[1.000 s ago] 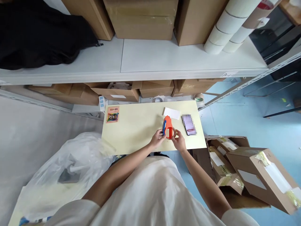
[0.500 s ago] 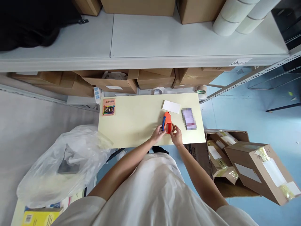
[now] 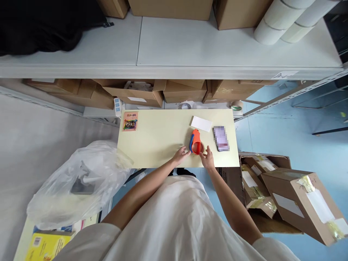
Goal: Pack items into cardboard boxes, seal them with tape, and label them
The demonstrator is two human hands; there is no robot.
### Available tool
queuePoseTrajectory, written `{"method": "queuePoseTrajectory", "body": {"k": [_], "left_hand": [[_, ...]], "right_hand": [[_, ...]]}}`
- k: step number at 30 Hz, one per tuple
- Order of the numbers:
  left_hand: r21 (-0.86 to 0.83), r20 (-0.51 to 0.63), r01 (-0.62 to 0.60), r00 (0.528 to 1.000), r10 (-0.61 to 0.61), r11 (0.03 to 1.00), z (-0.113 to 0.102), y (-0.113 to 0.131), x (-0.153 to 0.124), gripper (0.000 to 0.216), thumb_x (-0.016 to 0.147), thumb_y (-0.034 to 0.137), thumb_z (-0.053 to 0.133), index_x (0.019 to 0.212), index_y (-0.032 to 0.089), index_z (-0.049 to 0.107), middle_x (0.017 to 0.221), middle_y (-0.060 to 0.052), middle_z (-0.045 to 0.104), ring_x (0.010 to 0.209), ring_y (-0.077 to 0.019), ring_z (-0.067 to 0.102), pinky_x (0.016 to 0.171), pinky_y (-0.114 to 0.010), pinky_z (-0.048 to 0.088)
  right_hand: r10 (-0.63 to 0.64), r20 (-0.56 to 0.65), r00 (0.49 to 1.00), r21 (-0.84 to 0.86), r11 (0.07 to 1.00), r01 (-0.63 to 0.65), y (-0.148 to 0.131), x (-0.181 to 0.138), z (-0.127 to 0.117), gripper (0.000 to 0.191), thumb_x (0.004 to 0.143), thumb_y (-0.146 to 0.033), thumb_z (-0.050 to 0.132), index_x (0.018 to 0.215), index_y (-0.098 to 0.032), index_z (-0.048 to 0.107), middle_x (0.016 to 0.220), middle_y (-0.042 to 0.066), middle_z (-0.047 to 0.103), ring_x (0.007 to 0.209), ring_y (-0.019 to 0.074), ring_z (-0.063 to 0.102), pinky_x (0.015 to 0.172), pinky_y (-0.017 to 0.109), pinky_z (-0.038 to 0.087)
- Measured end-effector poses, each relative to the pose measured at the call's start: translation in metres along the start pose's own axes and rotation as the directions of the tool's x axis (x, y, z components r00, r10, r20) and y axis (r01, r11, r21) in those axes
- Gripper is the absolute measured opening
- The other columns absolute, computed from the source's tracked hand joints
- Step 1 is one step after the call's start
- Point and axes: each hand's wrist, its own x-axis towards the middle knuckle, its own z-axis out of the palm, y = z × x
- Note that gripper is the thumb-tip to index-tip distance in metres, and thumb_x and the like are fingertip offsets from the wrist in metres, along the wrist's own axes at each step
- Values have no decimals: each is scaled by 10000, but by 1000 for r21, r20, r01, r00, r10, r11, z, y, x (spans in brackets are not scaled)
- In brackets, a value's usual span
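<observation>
An orange and blue tape dispenser (image 3: pixel 195 140) lies on the cream table (image 3: pixel 157 139), with a roll of tape (image 3: pixel 202 147) at its right side. Just left of the dispenser, my left hand (image 3: pixel 181 155) has its fingers loosely apart and holds nothing. My right hand (image 3: pixel 207 158) is at the dispenser's lower right, its thumb and fingers spread; whether a fingertip touches the roll I cannot tell. Beyond the dispenser lies a white card (image 3: pixel 201 123). To the right is a phone (image 3: pixel 221 138) with a blurred screen.
A pink printed card (image 3: pixel 130 121) lies at the table's left. Behind stands a grey shelf (image 3: pixel 174 47) with cardboard boxes (image 3: pixel 185 90) beneath. A clear plastic bag (image 3: pixel 67 188) bulges at left; taped cartons (image 3: pixel 304 203) fill the right. Tape rolls (image 3: pixel 236 105) sit behind the table.
Both hands have loosened from the tape dispenser and drawn slightly apart, leaving it on the table. The whole view has shifted a little to the right.
</observation>
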Motion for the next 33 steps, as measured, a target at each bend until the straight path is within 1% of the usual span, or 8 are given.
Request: {"method": "queuePoseTrajectory", "body": {"k": [3, 7, 11, 17, 22, 26, 29, 33], "left_hand": [[55, -28, 3, 1000, -1, 998, -19, 4, -15, 652, 643, 422, 760, 1200, 151, 555, 1393, -199, 477, 1313, -335, 422, 1060, -426, 351], [159, -48, -31, 998, 39, 987, -57, 4, -48, 544, 643, 405, 754, 1122, 194, 604, 1292, -155, 581, 1215, -310, 536, 1008, -413, 424], [270, -139, -25, 988, 65, 962, -90, -7, -85, 511, 706, 444, 677, 1144, 196, 586, 1230, -151, 620, 1081, -297, 628, 900, -429, 506], [306, -362, 10, 926, 106, 952, -114, -36, -140, 432, 746, 413, 626, 1127, 210, 606, 1201, -142, 641, 1039, -340, 642, 878, -493, 512], [362, -511, 69, 849, 136, 930, -134, -59, -179, 367, 782, 357, 577, 1131, 249, 613, 1127, -103, 678, 1042, -338, 640, 875, -487, 516], [376, -638, 129, 754, 156, 917, -168, -81, -210, 389, 816, 369, 533, 1172, 222, 589, 1161, -99, 662, 1092, -317, 615, 895, -454, 512], [367, -742, 228, 656, 136, 902, -210, -102, -235, 434, 835, 399, 507, 1203, 178, 567, 1198, -119, 638, 1094, -302, 610, 900, -431, 512], [346, -838, 370, 536, 107, 862, -292, -136, -252, 405, 847, 352, 488, 1183, 145, 579, 1167, -135, 641, 1062, -274, 621, 937, -393, 491]], "right_hand": [[-169, -80, 982, -112, 981, 159, -6, -6, -9, 733, 805, -418, 535, 1440, -152, 285, 1294, 206, 464, 1174, 317, 519, 969, 504, 442], [-443, -88, 892, -195, 886, 420, -27, -18, -22, 623, 846, -361, 481, 1406, -138, 325, 1282, 209, 457, 1235, 313, 453, 1000, 522, 418], [-537, 35, 843, -132, 833, 537, -50, -26, -18, 516, 876, -304, 437, 1372, -183, 363, 1219, 183, 516, 1018, 263, 596, 900, 488, 499], [-544, 368, 754, -65, 794, 605, -71, -27, 23, 416, 877, -287, 410, 1281, -200, 465, 1069, 126, 624, 782, 212, 649, 792, 435, 547], [-506, 649, 568, -102, 682, 724, -100, -32, 72, 314, 860, -239, 416, 1112, -191, 597, 994, 91, 674, 768, 194, 654, 771, 376, 537], [-406, 810, 423, -157, 545, 824, -143, -50, 129, 310, 878, -212, 406, 1107, -207, 616, 1076, 70, 668, 871, 185, 646, 851, 357, 499], [-321, 898, 299, -155, 407, 900, -179, -78, 182, 339, 894, -212, 410, 1178, -201, 594, 1153, 75, 637, 1059, 205, 590, 928, 359, 450], [-254, 959, 126, -57, 263, 963, -216, -123, 264, 344, 913, -224, 418, 1214, -172, 577, 1184, 106, 606, 1144, 227, 530, 954, 355, 422]]}}
